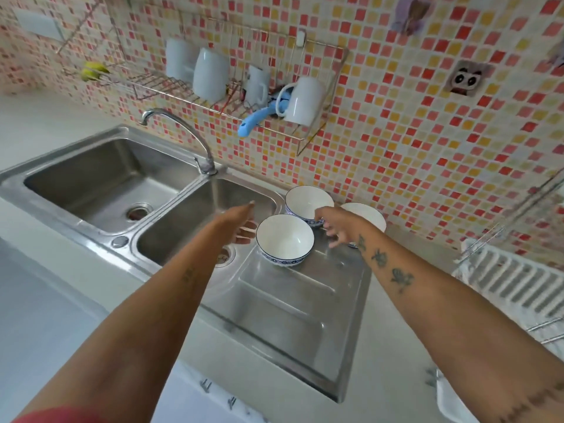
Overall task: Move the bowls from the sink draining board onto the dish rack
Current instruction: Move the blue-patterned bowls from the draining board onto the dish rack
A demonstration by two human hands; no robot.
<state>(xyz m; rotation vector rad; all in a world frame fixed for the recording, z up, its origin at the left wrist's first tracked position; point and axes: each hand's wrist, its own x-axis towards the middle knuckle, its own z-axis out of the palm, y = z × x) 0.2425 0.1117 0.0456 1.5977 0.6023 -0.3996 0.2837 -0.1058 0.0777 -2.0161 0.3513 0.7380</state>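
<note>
Three white bowls with blue patterned bands stand upright at the far end of the steel draining board (293, 306). The nearest bowl (284, 238) sits between my two hands. A second bowl (306, 199) stands behind it, and the third bowl (367, 216) is partly hidden by my right wrist. My left hand (239, 222) is just left of the nearest bowl, fingers apart, holding nothing. Over the gap between the bowls hovers my right hand (338, 225), fingers spread and empty. A white slatted dish rack (515, 283) stands on the counter at the right edge.
A double steel sink (103, 178) with a curved tap (195, 138) lies to the left. A wire wall rack (317, 132) above holds white mugs (210, 74) and a blue utensil (253, 122). Mosaic tile wall behind. A white object (451, 404) sits at the lower right.
</note>
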